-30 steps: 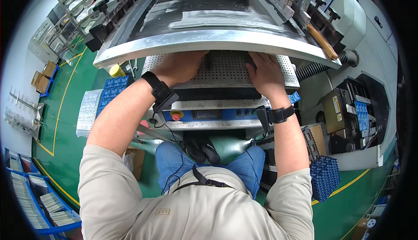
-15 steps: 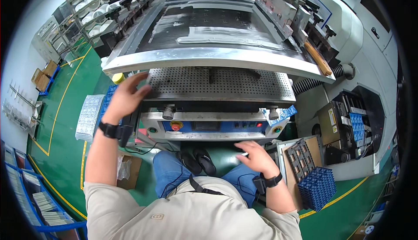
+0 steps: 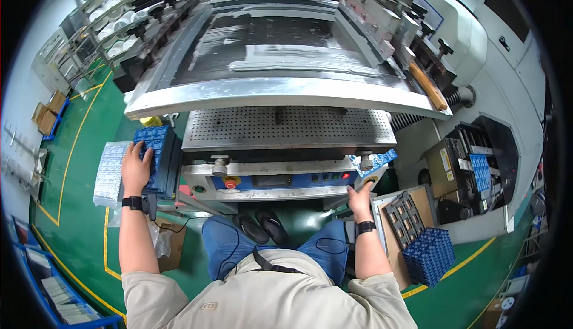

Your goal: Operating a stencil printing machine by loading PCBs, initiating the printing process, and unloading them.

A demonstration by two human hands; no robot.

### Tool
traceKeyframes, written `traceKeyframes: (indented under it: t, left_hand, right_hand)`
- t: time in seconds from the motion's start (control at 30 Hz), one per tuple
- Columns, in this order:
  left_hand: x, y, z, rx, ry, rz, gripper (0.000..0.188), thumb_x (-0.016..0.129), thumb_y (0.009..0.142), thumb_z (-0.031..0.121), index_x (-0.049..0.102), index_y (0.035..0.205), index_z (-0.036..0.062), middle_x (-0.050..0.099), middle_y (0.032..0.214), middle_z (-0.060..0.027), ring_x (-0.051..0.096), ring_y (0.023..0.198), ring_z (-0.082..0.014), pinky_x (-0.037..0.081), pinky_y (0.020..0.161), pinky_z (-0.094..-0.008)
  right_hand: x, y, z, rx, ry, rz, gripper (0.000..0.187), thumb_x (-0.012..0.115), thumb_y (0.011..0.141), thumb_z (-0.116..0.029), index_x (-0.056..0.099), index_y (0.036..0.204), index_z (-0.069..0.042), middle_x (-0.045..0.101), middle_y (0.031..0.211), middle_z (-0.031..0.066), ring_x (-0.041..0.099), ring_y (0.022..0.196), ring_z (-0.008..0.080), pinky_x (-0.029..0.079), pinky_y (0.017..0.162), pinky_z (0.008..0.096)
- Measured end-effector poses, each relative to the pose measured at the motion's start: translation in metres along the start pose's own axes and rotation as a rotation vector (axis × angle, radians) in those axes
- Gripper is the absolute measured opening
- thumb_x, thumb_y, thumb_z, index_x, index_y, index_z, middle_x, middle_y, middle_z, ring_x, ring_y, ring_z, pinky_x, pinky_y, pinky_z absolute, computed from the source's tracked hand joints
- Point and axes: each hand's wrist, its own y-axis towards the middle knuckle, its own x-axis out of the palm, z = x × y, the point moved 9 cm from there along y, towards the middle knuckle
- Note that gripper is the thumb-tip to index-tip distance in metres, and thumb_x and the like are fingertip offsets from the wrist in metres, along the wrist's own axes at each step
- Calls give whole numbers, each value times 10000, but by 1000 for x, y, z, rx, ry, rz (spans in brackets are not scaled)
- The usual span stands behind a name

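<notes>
My left hand [image 3: 136, 168] lies with fingers spread on the near end of a stack of blue printed panels [image 3: 156, 153], left of the machine. Beside that stack is a package in bubble wrap [image 3: 111, 174]. My right hand [image 3: 360, 202] is at the machine's front right corner, one finger reaching to a round button [image 3: 370, 182] there; the rest of its fingers are partly hidden. Nothing shows in either hand. Between them stands a perforated metal plate [image 3: 286, 129] under a raised framed screen [image 3: 280, 93] smeared with white paste.
A wooden-handled tool [image 3: 427, 85] rests at the screen frame's right edge. Below the plate, the control panel [image 3: 280, 181] has a red knob [image 3: 230, 183]. At right, a blue stack [image 3: 428, 256] and a slotted black tray [image 3: 412, 215] lie on a board. An open carton [image 3: 173, 245] sits at lower left.
My left hand has moved from the plate's left edge down and left onto the blue stack. My right hand has gone from above my lap up to the front right button. The view has shifted slightly.
</notes>
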Motion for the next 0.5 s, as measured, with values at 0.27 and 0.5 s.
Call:
traceKeyframes:
  t: [0.27,0.5]
  left_hand:
    - [7,4,-29,31,-42,-22,474,605,984,352,613,1278,-19,576,1351,-227,536,1259,-394,411,1076,-423]
    - [-3,17,-21,26,-26,-34,450,603,983,352,622,1282,16,569,1367,-221,524,1276,-395,408,1078,-423]
  right_hand:
    - [-19,-10,-56,-56,-96,-294,633,613,933,-185,355,1462,46,562,1346,281,582,1202,412,478,1019,397]
    - [-26,-10,-59,375,1165,-368,344,564,1012,-264,527,1296,-74,660,1137,148,654,920,281,550,817,393]
